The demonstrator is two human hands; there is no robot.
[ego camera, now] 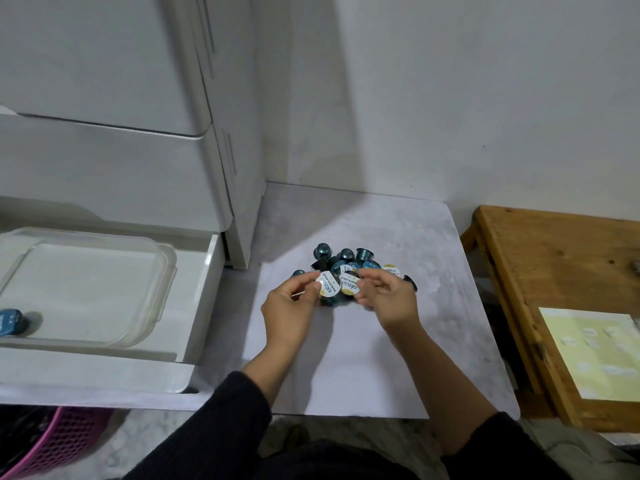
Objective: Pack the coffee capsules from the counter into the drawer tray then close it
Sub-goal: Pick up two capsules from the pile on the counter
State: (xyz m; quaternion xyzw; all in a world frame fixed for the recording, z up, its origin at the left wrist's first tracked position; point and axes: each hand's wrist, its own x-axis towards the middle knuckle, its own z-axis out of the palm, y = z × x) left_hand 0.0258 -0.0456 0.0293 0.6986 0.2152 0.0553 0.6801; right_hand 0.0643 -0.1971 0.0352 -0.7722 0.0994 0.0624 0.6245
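Note:
A heap of several teal coffee capsules [346, 259] with white foil lids lies on the pale counter [363, 358]. My left hand [289, 311] pinches one capsule [327, 287] at the heap's near left side. My right hand [391, 301] has its fingers curled around another capsule [349, 285] next to it. To the left, the open white drawer [199, 306] holds a clear plastic tray [152, 299]. One teal capsule [12, 322] lies in the tray at its near left corner.
The white drawer unit [121, 150] rises behind the open drawer, against a grey wall. A wooden table [554, 271] with a yellow sheet [595, 355] stands to the right. A pink basket [59, 441] sits below the counter's near left edge.

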